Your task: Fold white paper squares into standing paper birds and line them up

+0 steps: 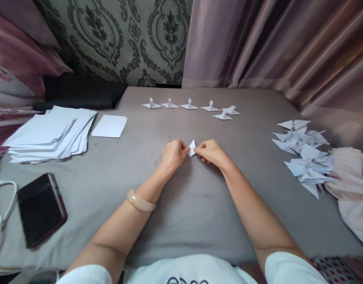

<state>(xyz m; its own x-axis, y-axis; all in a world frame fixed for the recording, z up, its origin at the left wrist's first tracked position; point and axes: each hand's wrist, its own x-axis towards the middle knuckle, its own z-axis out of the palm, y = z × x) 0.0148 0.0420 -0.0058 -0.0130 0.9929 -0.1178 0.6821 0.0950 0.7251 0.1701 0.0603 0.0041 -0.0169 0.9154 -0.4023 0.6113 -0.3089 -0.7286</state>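
Observation:
A small white folded paper (192,148), pointed at the top, is held between my two hands over the middle of the grey cloth-covered surface. My left hand (174,153) pinches its left edge between thumb and fingers; a pale bangle circles that wrist. On the other side, my right hand (211,152) grips the right edge the same way. Beyond them stands a row of several folded paper figures (189,104), each with flat side points and an upright middle.
At the left lie a stack of white paper sheets (51,130), a smaller pile of paper squares (109,126), a phone (42,210) and a white cable (6,213). A black cloth-like item (83,92) is behind. Right: a heap of paper figures (308,154) beside bunched pale fabric (348,185).

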